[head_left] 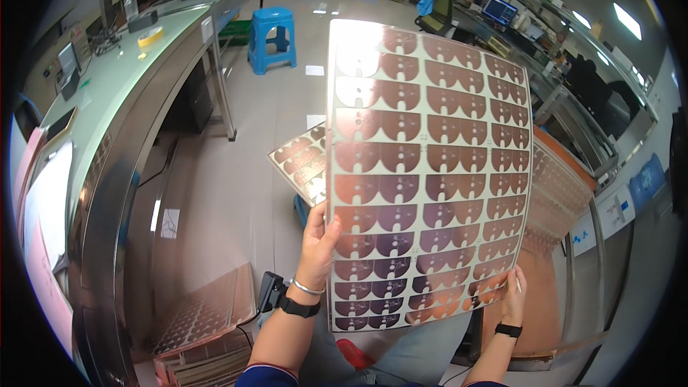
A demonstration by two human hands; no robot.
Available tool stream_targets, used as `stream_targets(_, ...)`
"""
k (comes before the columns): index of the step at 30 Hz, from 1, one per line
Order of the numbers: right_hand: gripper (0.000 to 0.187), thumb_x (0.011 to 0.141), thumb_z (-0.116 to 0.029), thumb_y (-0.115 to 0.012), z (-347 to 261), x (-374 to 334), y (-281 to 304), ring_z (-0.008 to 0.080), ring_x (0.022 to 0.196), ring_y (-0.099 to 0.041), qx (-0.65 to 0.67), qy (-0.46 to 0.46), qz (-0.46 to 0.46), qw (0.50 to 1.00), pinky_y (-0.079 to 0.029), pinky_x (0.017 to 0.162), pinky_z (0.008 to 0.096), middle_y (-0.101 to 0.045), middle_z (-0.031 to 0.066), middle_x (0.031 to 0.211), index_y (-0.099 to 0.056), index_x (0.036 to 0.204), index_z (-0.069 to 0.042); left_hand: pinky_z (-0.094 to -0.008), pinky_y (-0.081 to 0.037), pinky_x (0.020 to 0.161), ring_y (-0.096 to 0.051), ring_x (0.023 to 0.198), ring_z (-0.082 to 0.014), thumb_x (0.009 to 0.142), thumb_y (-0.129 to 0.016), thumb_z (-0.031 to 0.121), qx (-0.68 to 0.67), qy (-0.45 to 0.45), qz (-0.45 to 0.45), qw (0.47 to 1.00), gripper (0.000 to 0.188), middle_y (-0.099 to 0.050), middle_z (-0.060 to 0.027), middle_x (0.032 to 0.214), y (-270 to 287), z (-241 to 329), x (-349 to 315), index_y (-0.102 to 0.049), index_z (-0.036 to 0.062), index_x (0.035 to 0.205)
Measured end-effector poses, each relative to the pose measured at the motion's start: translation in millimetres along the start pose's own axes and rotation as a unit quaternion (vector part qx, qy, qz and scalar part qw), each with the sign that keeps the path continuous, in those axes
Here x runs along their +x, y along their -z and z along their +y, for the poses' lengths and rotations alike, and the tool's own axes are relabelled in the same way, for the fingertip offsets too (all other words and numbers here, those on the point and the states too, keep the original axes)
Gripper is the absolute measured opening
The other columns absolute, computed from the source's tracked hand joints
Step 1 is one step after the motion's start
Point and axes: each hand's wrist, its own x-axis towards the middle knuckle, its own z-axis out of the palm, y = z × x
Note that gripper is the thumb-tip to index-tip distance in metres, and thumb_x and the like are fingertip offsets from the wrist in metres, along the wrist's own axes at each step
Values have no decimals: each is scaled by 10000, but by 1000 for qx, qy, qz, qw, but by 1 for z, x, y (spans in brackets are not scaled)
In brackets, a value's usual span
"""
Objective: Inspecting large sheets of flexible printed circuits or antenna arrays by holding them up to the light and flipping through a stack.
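Note:
A large rectangular circuit board panel [423, 132], patterned with rows of copper-brown half-round shapes on a pale base, stands nearly upright in front of me. My left hand [320, 240] grips its left edge, thumb on the face that I see. At the lower right edge, my right hand [514, 297] is closed on the same panel, some fingers hidden behind it. Light glares off the upper left corner. Partly covered by the panel, a second patterned board [302, 163] shows beyond its left edge; what supports that board is mostly hidden.
Copper-coloured panels lean at lower left [208, 312], above a stack of boards, and others [555, 197] stand at the right. A long workbench [179, 18] carries a yellow tape roll [150, 36]. Farther off are a blue stool [272, 39] and a green chair [436, 16].

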Motion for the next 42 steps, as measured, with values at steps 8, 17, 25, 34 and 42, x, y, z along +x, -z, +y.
stream_targets(8, 255, 899, -221, -566, 13, -4, 37, 83, 620, -532, 30, 55, -4, 998, -426, 548, 206, -573, 4, 733, -576, 1043, -12, -296, -343, 985, -473, 1111, -121, 896, -566, 222, -19, -10, 17, 1000, 400, -519, -24, 1196, 14, -13, -2, -435, 90, 1251)
stream_targets(17, 267, 865, -247, -609, 8, -13, 37, 78, 704, -554, 82, 80, -2, 993, -438, 627, 196, -617, 13, 810, -589, 992, -13, -281, -401, 938, -502, 1090, -135, 897, -560, 198, -75, -1, 38, 996, 443, -526, -42, 1193, 15, -19, -1, -390, 94, 1292)
stream_targets(25, 263, 841, -219, -637, 1, -21, 40, 81, 796, -541, 107, 77, -18, 991, -418, 737, 216, -622, 20, 877, -620, 989, -3, -291, -437, 909, -515, 1071, -151, 914, -527, 188, -108, -4, 20, 994, 434, -508, -62, 1206, 12, -13, -1, -356, 89, 1301)
stream_targets(34, 302, 842, -259, -634, -1, -22, 41, 96, 814, -564, 86, 76, -15, 993, -438, 745, 220, -629, 36, 915, -592, 997, -4, -291, -456, 881, -526, 1052, -155, 907, -547, 203, -113, 13, 33, 993, 445, -524, -56, 1172, 14, -18, 2, -359, 109, 1299)
stream_targets(42, 279, 777, -264, -701, -3, -22, 37, 84, 730, -551, 106, 90, -5, 990, -428, 680, 215, -635, 16, 802, -650, 888, -13, -310, -443, 905, -519, 1067, -178, 886, -578, 189, -135, 9, 20, 991, 519, -505, -75, 1205, 10, -19, 3, -320, 108, 1329)
